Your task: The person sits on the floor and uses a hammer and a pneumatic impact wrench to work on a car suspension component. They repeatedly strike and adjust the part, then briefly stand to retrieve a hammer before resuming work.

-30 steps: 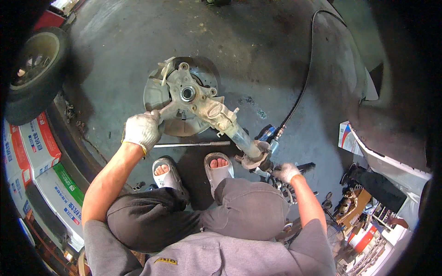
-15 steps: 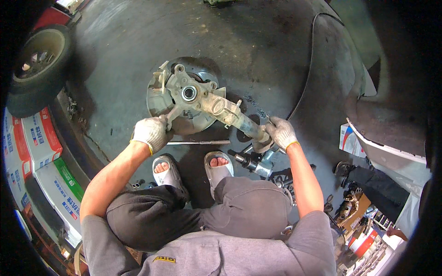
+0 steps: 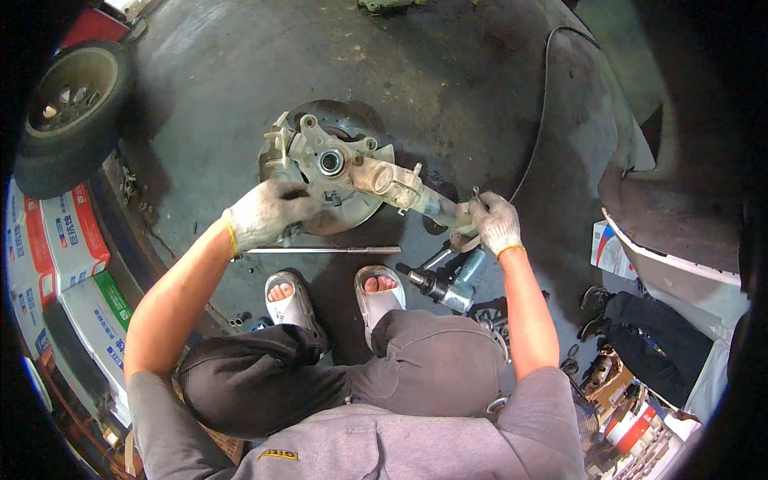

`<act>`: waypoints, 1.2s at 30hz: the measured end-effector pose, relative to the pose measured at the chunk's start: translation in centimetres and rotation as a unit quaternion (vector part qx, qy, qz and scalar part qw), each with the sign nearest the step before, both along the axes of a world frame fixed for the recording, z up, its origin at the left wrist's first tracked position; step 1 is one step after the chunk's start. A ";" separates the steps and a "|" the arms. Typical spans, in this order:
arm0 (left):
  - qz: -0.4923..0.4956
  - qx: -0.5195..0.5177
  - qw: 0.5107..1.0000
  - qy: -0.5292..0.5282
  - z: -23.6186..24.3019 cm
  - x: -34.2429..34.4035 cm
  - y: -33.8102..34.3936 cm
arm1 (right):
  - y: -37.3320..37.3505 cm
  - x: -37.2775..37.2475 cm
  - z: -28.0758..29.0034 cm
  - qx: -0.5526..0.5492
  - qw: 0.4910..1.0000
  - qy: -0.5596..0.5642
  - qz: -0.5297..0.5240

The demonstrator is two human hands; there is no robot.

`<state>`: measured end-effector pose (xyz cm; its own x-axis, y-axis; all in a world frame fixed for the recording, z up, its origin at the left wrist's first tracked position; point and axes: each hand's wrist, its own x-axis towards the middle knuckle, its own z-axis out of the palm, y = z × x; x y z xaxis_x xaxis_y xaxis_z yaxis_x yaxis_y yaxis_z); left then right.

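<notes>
A dirty steering knuckle (image 3: 310, 156) lies over a brake disc (image 3: 356, 210) on the floor before me, with a bearing bore in its middle. A strut (image 3: 392, 182) runs from it toward the lower right. My right hand (image 3: 494, 224), in a whitish work glove, is closed round the strut's far end. My left hand (image 3: 272, 212), gloved too, is over the knuckle's lower arm with its thumb and fingers apart. Whether its fingertips touch the metal is hard to see. A long metal bar (image 3: 324, 250) lies below the disc.
An impact wrench (image 3: 444, 290) lies by my right knee, near other tools. Wheels (image 3: 76, 100) and stacked boxes (image 3: 76, 232) stand at the left. A black cable (image 3: 542, 120) curves across the floor. A car body panel (image 3: 664, 264) and dark cloth (image 3: 656, 340) are at right.
My left hand has let go of the knuckle's lower arm and shifted over it, fingers spreading. The knuckle and strut have moved slightly down and right, with my right hand still on the strut.
</notes>
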<state>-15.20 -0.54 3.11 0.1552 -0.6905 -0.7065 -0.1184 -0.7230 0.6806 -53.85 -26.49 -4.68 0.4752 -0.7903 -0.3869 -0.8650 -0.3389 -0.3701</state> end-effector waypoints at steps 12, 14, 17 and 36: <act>0.281 -0.034 0.869 0.405 -6.9 -3.6 -9.5 | -2.1 1.6 0.7 -0.013 0.999 -0.025 -0.038; 0.318 -0.072 0.807 0.493 -7.9 -4.0 -9.9 | -2.4 1.7 0.7 -0.023 0.998 -0.032 -0.041; 0.272 -0.110 0.795 0.531 -8.4 -4.3 -10.2 | -2.6 1.9 0.7 -0.024 0.996 -0.063 -0.055; 0.037 -0.196 0.936 0.290 -4.6 -4.7 -9.7 | -4.6 3.1 -1.2 -0.080 0.986 -0.138 -0.047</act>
<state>-19.88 -10.28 -1.53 -0.1189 -0.9169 -0.3809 0.3935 -0.3957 0.8298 -50.79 -31.10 -5.89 0.4658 -0.8767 -0.1203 -0.7699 -0.3345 -0.5434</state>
